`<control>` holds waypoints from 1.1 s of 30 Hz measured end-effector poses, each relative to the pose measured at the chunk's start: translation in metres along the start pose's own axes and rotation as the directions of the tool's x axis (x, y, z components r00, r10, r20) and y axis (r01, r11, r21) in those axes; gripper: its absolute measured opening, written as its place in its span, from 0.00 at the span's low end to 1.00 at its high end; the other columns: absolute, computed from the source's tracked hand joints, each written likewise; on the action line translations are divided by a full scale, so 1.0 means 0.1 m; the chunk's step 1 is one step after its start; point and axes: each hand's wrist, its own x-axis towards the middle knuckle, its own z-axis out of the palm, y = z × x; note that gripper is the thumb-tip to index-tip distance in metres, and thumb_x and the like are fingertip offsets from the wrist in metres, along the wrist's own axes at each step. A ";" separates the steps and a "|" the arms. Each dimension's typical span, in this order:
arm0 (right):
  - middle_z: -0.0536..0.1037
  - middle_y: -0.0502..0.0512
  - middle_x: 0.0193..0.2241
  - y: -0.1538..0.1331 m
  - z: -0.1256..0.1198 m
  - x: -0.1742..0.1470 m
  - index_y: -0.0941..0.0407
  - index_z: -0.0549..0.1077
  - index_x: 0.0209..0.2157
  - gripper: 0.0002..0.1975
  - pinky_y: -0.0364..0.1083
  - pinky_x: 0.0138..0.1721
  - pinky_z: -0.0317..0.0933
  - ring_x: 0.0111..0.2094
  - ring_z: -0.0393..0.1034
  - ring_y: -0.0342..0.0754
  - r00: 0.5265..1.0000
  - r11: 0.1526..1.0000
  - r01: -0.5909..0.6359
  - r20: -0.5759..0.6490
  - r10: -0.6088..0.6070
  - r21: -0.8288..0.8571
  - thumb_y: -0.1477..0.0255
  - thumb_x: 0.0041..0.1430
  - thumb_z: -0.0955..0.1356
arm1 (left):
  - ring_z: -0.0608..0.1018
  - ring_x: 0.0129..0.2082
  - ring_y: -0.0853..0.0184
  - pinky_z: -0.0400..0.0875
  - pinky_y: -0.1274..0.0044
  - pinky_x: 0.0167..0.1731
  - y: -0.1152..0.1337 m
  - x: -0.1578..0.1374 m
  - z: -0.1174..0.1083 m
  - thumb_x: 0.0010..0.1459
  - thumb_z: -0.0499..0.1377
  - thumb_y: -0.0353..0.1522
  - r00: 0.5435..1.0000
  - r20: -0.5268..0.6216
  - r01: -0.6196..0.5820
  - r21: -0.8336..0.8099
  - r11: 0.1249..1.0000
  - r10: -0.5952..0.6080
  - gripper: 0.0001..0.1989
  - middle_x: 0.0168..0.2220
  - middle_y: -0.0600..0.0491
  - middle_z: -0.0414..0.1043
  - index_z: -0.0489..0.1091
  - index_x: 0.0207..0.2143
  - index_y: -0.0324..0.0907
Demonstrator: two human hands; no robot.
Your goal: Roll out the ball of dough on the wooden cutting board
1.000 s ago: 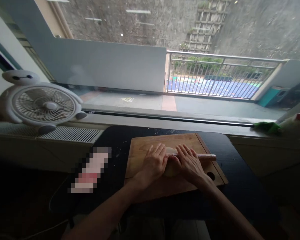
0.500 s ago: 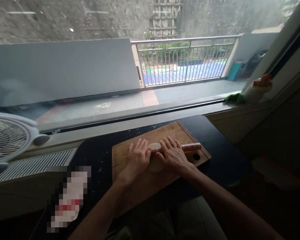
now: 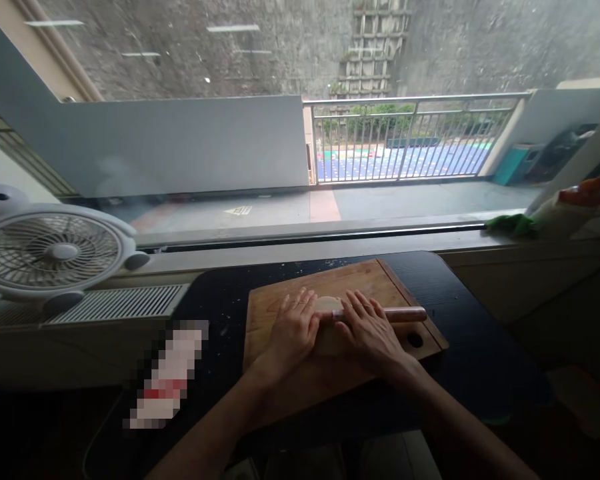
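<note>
A wooden rolling pin (image 3: pixel 407 315) lies across a flat, pale round of dough (image 3: pixel 329 345) on a wooden cutting board (image 3: pixel 363 277). My left hand (image 3: pixel 294 330) rests palm down over the pin's left part, fingers stretched forward, hiding that end. Flat on the pin to the right of the dough's middle is my right hand (image 3: pixel 373 328), its fingers extended and slightly spread. The pin's right end sticks out past it, near the round hole (image 3: pixel 415 340) in the board. Between my hands, a short stretch of the pin shows over the dough.
The board sits on a black table (image 3: pixel 473 347) with white specks, against a window sill (image 3: pixel 380 245). A blurred-out pack (image 3: pixel 167 377) lies at the table's left. A fan (image 3: pixel 55 250) stands left; a green cloth (image 3: pixel 511 225) and a bottle (image 3: pixel 570 210) are on the sill at right.
The view has shifted, so the table, board and hands appear lower and farther right, and more of the fan shows. Both hands stay flat on the rolling pin over the dough.
</note>
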 end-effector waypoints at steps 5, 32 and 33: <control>0.54 0.62 0.61 0.11 -0.04 0.73 0.59 0.68 0.51 0.27 0.58 0.58 0.40 0.63 0.40 0.57 0.975 0.979 -0.205 0.089 0.204 0.003 0.58 0.64 0.51 | 0.61 0.59 0.56 0.54 0.55 0.54 -0.15 0.71 0.07 0.64 0.42 0.35 0.961 0.174 0.217 0.007 0.976 -0.215 0.18 0.54 0.46 0.66 0.68 0.47 0.40; 0.49 0.56 0.64 -0.01 0.02 -0.37 0.57 0.49 0.63 0.29 0.53 0.62 0.36 0.64 0.38 0.50 0.990 0.992 0.120 -0.073 -0.122 -0.022 0.59 0.64 0.55 | 0.57 0.61 0.58 0.45 0.59 0.60 0.11 -0.43 -0.06 0.63 0.45 0.32 0.990 -0.091 -0.102 0.015 0.995 0.103 0.22 0.58 0.47 0.61 0.58 0.58 0.39; 0.49 0.56 0.64 0.00 0.03 -0.37 0.57 0.49 0.63 0.29 0.52 0.62 0.36 0.64 0.37 0.50 0.989 0.991 0.131 -0.070 -0.132 -0.021 0.59 0.64 0.55 | 0.59 0.60 0.57 0.46 0.58 0.59 0.12 -0.45 -0.05 0.63 0.45 0.33 0.990 -0.099 -0.096 0.024 0.995 0.098 0.22 0.57 0.46 0.62 0.57 0.58 0.39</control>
